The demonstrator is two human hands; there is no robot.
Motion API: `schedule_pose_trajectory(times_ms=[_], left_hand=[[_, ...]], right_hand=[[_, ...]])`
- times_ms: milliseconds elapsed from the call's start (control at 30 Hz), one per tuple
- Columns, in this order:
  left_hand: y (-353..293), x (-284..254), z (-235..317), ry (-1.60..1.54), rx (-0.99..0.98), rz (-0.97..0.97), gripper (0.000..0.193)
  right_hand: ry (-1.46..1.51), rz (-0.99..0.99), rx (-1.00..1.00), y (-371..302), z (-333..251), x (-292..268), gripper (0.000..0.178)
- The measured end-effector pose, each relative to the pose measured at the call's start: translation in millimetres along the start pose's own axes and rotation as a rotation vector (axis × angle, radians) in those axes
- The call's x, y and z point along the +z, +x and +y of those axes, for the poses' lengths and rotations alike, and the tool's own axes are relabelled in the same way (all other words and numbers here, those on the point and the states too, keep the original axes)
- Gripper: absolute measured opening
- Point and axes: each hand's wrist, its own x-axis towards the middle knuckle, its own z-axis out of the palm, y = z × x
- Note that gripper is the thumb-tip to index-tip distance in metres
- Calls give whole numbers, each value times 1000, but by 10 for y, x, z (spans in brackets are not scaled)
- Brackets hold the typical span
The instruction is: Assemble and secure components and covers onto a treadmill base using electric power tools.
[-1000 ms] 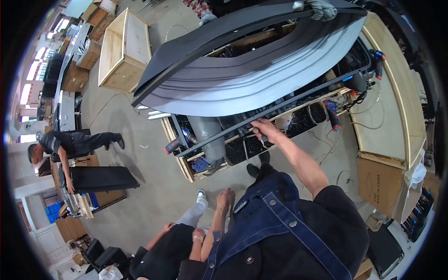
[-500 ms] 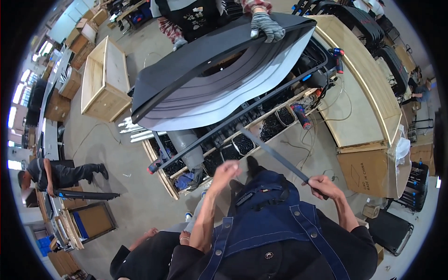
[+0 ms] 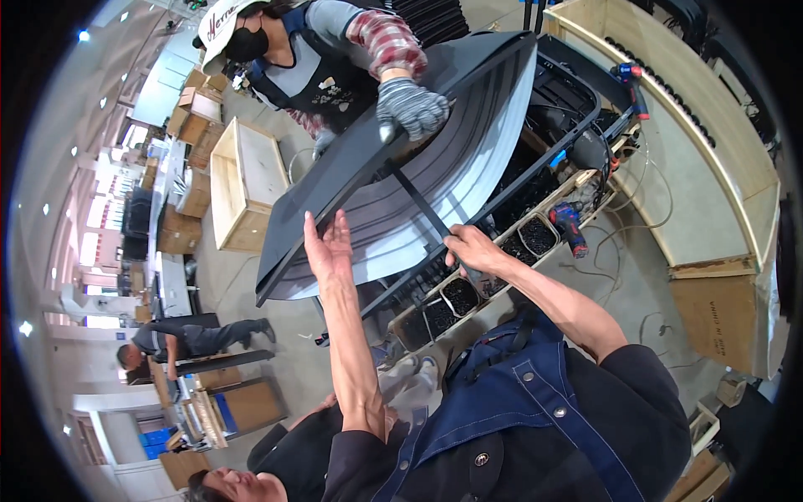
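Note:
A large dark curved panel (image 3: 435, 159) lies tilted above a black metal frame (image 3: 577, 125). My left hand (image 3: 328, 244) is raised with fingers spread against the panel's near edge. My right hand (image 3: 470, 248) is closed on a thin black bar (image 3: 422, 207) that runs across the panel's surface. Across from me, a co-worker's gloved hand (image 3: 408, 109) grips the panel's far edge.
Wooden trays with dark small parts (image 3: 458, 294) sit under the frame, with a red and blue power drill (image 3: 572, 224) beside them. A long workbench (image 3: 703, 167) runs on the right. Wooden crates (image 3: 244, 186) stand left. Another person (image 3: 180, 343) bends over at far left, and someone crouches at the bottom (image 3: 276, 468).
The view swung upward, bringing the co-worker into sight. My left hand rose to the panel's edge. My right hand moved up along the black bar toward the panel.

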Motion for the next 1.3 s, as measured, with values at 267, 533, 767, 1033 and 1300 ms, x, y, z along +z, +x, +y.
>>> schedule_pose_trajectory(times_ms=[267, 533, 767, 1033, 1300], left_hand=[[308, 102, 629, 28, -141, 61, 29], [210, 204, 699, 31, -230, 78, 37], [152, 260, 666, -4, -270, 83, 24], [0, 70, 432, -56, -290, 109, 19], [-231, -168, -59, -50, -282, 169, 19]], right_hand=[[-374, 218, -237, 415, -10, -50, 45], [-372, 258, -279, 871, -68, 290, 36], [-418, 400, -323, 1118, 69, 461, 33], [-429, 320, -246, 1233, 211, 387, 36], [95, 22, -10, 1512, 367, 254, 41]])
